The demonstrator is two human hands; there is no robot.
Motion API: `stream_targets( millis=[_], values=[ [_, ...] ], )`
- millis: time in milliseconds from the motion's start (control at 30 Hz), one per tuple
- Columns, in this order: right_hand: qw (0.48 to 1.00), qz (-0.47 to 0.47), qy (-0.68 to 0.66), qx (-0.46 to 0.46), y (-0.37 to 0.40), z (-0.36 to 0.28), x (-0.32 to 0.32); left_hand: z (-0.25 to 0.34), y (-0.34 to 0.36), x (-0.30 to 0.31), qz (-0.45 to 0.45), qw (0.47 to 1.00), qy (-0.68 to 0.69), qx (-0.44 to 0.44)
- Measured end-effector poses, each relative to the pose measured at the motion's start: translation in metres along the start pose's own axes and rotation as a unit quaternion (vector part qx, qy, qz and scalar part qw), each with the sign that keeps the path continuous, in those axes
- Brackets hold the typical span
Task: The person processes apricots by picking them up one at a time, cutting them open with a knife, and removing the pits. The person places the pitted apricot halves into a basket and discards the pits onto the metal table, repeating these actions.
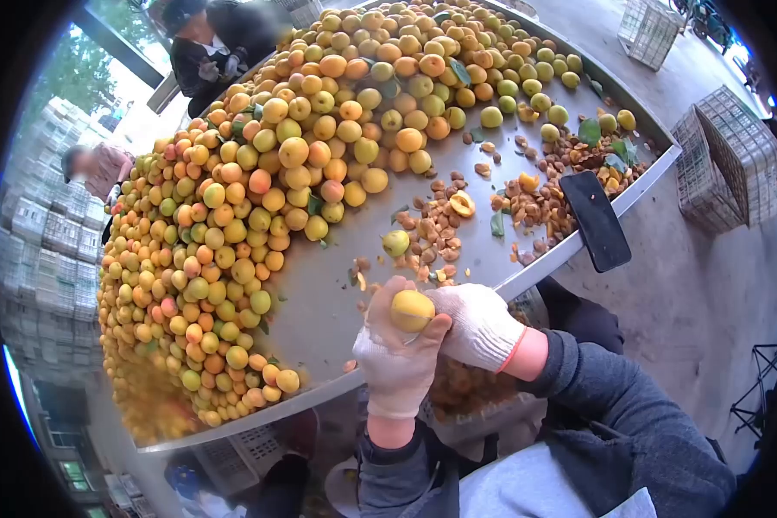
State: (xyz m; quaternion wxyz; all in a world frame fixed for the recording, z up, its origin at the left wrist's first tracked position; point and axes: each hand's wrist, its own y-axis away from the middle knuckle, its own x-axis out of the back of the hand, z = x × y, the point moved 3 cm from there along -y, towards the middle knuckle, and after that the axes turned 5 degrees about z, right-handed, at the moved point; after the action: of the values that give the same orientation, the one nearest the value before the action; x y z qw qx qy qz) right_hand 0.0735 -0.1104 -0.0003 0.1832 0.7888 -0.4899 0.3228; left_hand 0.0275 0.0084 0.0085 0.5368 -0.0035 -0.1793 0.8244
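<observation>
My left hand [392, 356], in a white work glove, is wrapped round a yellow apricot [413, 311] in front of me at the table's near edge. Pressed up to the fruit from the right is my right hand [476, 325], also gloved, with its fingers curled closed. Whatever those fingers grip is hidden. Just beyond my hands lies a heap of brown apricot pits [432, 233], with a greenish apricot [394, 243] beside it and an opened apricot half [462, 204] on it.
A large pile of apricots [259, 181] covers the far and left parts of the metal table [319, 298]. A black phone [596, 221] overhangs the right edge. Plastic crates [725, 160] stand on the floor. A crate of apricot pieces [475, 388] sits below. Two people [203, 60] are across the table.
</observation>
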Motion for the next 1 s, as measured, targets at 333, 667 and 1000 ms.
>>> stream_targets(
  millis=[333,667,1000],
  values=[
    [0.986,0.070,-0.138,0.067,-0.003,0.002,-0.010,-0.016,-0.004,0.002,-0.023,0.956,0.264,0.129],
    [0.992,-0.056,-0.110,-0.003,-0.006,0.016,-0.022,-0.013,-0.001,0.015,-0.054,0.982,-0.170,-0.056],
    [0.988,0.095,-0.108,0.052,0.002,-0.002,-0.014,-0.015,0.000,0.007,-0.050,0.989,0.125,0.060]
  ],
)
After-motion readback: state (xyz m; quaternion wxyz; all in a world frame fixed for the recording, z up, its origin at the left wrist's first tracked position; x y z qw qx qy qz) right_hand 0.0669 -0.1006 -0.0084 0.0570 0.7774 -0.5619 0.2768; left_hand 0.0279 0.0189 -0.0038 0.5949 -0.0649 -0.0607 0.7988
